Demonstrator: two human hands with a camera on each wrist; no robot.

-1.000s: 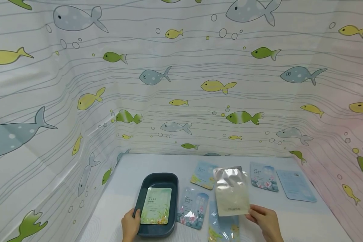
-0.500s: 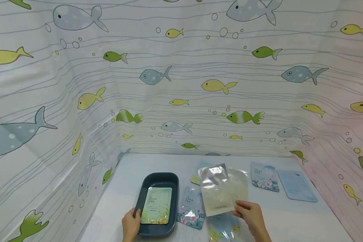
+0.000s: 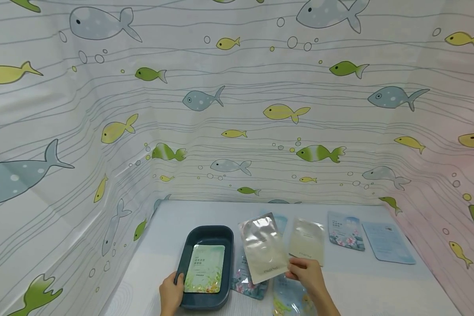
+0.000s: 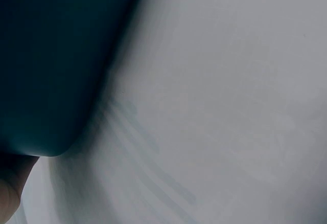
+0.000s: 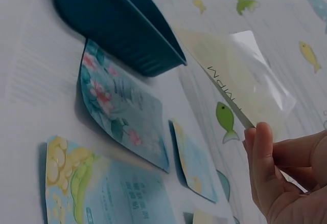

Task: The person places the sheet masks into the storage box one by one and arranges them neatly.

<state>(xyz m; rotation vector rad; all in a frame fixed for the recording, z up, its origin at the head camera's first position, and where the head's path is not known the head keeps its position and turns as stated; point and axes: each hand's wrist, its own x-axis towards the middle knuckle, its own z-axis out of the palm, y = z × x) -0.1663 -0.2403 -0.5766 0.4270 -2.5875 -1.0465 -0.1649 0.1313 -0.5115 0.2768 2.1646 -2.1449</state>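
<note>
My left hand grips the left side of a dark blue tray, thumb at its rim. A green face mask packet lies inside the tray. My right hand pinches a cream-and-silver face mask packet by its lower right corner. That packet is lifted and tilted, just right of the tray. It partly covers a blue packet with pink flowers and a light blue one behind. In the right wrist view, thumb and fingers meet on the packet's edge.
Another cream packet lies behind my right hand. Farther right are a flowered blue packet and a plain light blue one. A blue-yellow packet lies at the front. Fish-printed sheeting encloses the white table.
My right hand has carried the cream-and-silver packet leftward toward the tray, uncovering the other cream packet beneath where it was. The left hand and tray have stayed put.
</note>
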